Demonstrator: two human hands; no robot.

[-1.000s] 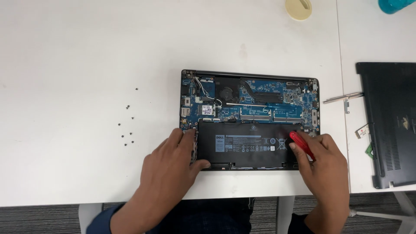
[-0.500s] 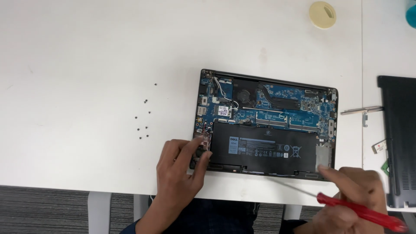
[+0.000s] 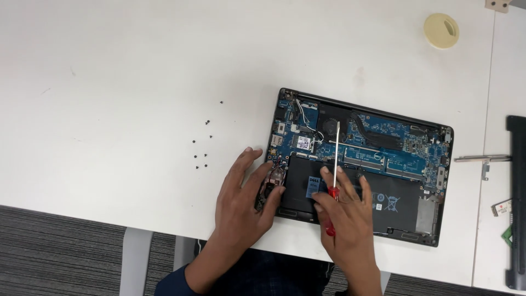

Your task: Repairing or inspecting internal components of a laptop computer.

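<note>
The opened laptop lies bottom-up on the white table, tilted a little so that its far edge runs from ten o'clock down toward three o'clock. Its cover is off: blue circuit boards fill the upper half, and a wide black battery fills the lower half.

The right hand rests over the battery's left part, at about six o'clock of the machine. Its fingers are curled round the red handle of a screwdriver, gripping it upright in the view, so that the thin metal shaft runs toward twelve o'clock and its tip sits up near the round fan. Whether the tip touches anything there I cannot tell.

The left hand lies at the laptop's lower left corner, around eight o'clock of it. Its fingers are spread and loosely bent, holding nothing; the fingertips press down on the speaker corner and the small bundle of wires there, while the palm rests on the table just beside the case.

At nine o'clock from the laptop, well apart from it, a scatter of tiny dark screws dots the tabletop. Far off at one o'clock stands a round cream-coloured roll of tape. At three o'clock, across the seam to the next table, lie a slim metal bracket and the dark edge of the removed bottom cover.
</note>
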